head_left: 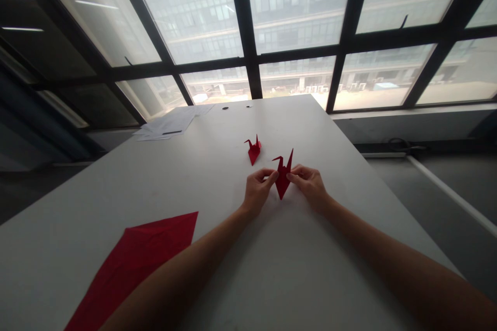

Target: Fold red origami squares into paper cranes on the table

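A red origami crane is held between my two hands over the white table, its head and tail pointing up and one wing toward me. My left hand pinches its left side between thumb and fingers. On the other side, my right hand grips it the same way near the tail. Just beyond, a second red origami crane rests on the table. A large sheet of red paper lies at the lower left, partly covered by my left forearm.
White printed sheets with a dark pen lie at the table's far left. Two small round items, one dark, sit near the far edge. Tall framed windows stand behind the white table. A pale pipe crosses the floor at right.
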